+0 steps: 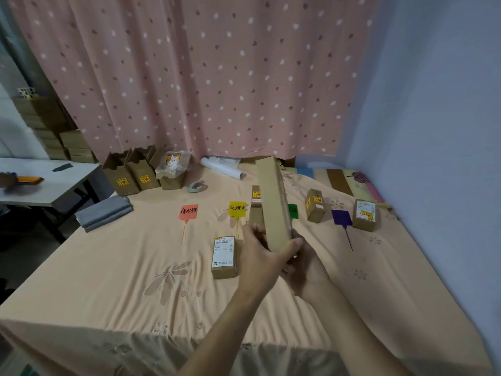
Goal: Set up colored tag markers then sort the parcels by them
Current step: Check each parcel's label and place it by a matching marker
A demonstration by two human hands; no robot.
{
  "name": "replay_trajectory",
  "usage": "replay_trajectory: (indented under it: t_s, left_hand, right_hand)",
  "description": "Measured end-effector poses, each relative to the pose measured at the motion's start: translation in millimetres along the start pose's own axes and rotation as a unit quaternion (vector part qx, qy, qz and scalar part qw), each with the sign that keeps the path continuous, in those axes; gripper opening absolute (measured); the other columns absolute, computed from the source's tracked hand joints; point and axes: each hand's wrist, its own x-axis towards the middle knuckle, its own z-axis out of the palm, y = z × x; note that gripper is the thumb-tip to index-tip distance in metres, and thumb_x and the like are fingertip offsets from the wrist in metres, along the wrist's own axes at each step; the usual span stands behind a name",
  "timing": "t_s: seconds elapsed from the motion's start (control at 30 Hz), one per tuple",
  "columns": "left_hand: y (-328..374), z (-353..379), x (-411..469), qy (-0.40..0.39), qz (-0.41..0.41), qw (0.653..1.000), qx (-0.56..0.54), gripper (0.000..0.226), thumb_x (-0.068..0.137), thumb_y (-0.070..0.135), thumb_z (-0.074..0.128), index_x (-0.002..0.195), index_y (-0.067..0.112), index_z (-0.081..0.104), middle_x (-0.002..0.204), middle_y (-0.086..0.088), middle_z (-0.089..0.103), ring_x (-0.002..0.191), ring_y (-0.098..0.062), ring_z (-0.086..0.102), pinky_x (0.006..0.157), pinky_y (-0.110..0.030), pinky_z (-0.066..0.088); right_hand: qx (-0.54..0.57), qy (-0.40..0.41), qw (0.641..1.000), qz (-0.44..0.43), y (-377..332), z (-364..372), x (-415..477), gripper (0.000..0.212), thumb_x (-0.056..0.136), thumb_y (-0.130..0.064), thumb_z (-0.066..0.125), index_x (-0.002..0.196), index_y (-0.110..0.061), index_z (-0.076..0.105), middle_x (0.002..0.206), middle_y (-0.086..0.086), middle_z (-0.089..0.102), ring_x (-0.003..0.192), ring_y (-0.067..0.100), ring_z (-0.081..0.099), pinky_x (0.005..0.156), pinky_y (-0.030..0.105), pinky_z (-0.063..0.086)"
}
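Observation:
Both hands hold a long flat cardboard parcel (273, 199) upright above the bed. My left hand (260, 251) grips its lower end from the left, my right hand (303, 264) supports it from below and behind. Four tag markers lie in a row on the peach sheet: orange (188, 211), yellow (237, 208), green (293, 211) partly hidden by the held parcel, and purple (341, 217). A labelled parcel (224, 256) lies below the yellow tag. Two small boxes (256, 196) stand behind the held parcel. One box (315, 205) stands between green and purple, another (365, 214) right of purple.
Open cardboard boxes (143, 173) stand at the bed's far left. A white roll (222, 168) and a tape roll (197, 186) lie near the pink dotted curtain. Folded grey cloth (104, 213) sits on the left edge. A white table (40, 180) stands to the left.

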Motion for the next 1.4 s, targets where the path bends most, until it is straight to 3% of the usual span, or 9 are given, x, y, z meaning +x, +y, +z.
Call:
replay_trajectory:
  t_s: [0.2,0.4,0.57,0.63,0.77,0.83,1.17,1.3,1.4]
  left_hand:
    - [-2,-11,6,-0.020,-0.031,0.998,-0.045,0.055,0.068,0.039,0.088,0.106,0.026,0.051,0.095,0.010,0.072,0.088,-0.004,0.073,0.071,-0.024,0.059]
    - [-8,-44,27,-0.008,-0.136,0.982,-0.134,0.043,0.095,0.031,0.070,0.136,0.030,0.058,0.110,-0.004,0.078,0.098,-0.014,0.075,0.078,-0.032,0.063]
    - [-12,-51,30,-0.026,-0.132,0.985,-0.106,0.035,0.102,0.029,0.058,0.137,0.035,0.062,0.109,0.005,0.079,0.092,-0.009,0.073,0.074,-0.025,0.060]
    - [-11,-51,28,-0.037,-0.121,0.989,-0.080,0.039,0.102,0.034,0.058,0.141,0.038,0.058,0.109,0.010,0.078,0.096,-0.008,0.073,0.077,-0.023,0.059]
    - [-3,-51,21,-0.127,-0.094,0.985,-0.075,0.054,0.100,0.052,0.053,0.152,0.045,0.040,0.114,0.023,0.075,0.103,0.003,0.072,0.070,-0.012,0.057]
    - [0,-55,21,-0.148,-0.087,0.981,-0.086,0.056,0.100,0.054,0.050,0.153,0.048,0.035,0.119,0.027,0.073,0.109,0.005,0.069,0.073,-0.013,0.057]
    - [-12,-80,24,-0.182,-0.078,0.979,-0.052,0.061,0.092,0.071,0.050,0.149,0.053,0.039,0.144,0.022,0.059,0.133,-0.005,0.056,0.109,-0.042,0.048]
    - [-22,-80,27,-0.186,-0.078,0.979,0.002,0.042,0.087,0.072,0.051,0.114,0.048,0.074,0.117,0.014,0.076,0.115,-0.008,0.069,0.100,-0.035,0.054]
    - [-33,-62,26,-0.189,-0.095,0.977,0.015,0.030,0.097,0.058,0.052,0.103,0.046,0.079,0.106,0.010,0.079,0.105,-0.010,0.073,0.092,-0.031,0.056]
  right_hand:
    - [-0.038,0.052,0.997,-0.050,-1,0,3,0.039,0.093,-0.039,0.065,0.125,-0.019,0.072,0.121,0.014,0.074,0.113,0.031,0.071,0.086,0.042,0.059]
    - [-0.190,0.095,0.961,-0.177,-15,17,-9,0.037,0.095,-0.026,0.069,0.131,-0.019,0.066,0.112,0.001,0.079,0.094,0.012,0.076,0.068,0.024,0.060]
    - [-0.277,0.091,0.926,-0.240,-1,31,-17,0.042,0.093,-0.018,0.071,0.133,-0.022,0.058,0.123,-0.002,0.074,0.103,0.004,0.072,0.080,0.021,0.060]
    - [-0.333,0.109,0.890,-0.293,6,37,-23,0.047,0.090,-0.019,0.075,0.131,-0.024,0.053,0.124,-0.005,0.071,0.103,-0.004,0.070,0.079,0.017,0.059]
    - [-0.478,0.124,0.744,-0.450,28,51,-33,0.059,0.084,-0.042,0.076,0.132,-0.020,0.049,0.127,-0.005,0.068,0.113,0.003,0.067,0.087,0.023,0.058]
    - [-0.489,0.123,0.718,-0.479,32,56,-35,0.063,0.083,-0.045,0.074,0.133,-0.017,0.047,0.127,-0.004,0.068,0.114,0.006,0.068,0.086,0.026,0.060]
    - [-0.500,0.139,0.716,-0.468,51,69,-39,0.067,0.082,-0.051,0.071,0.133,-0.014,0.048,0.126,-0.002,0.069,0.109,0.009,0.069,0.082,0.031,0.061]
    - [-0.522,0.168,0.710,-0.442,58,57,-37,0.063,0.087,-0.042,0.074,0.138,-0.015,0.049,0.131,-0.003,0.064,0.120,0.010,0.062,0.090,0.030,0.058]
    - [-0.525,0.202,0.706,-0.431,57,41,-37,0.063,0.088,-0.041,0.071,0.141,-0.016,0.050,0.132,-0.004,0.064,0.122,0.010,0.062,0.091,0.029,0.058]
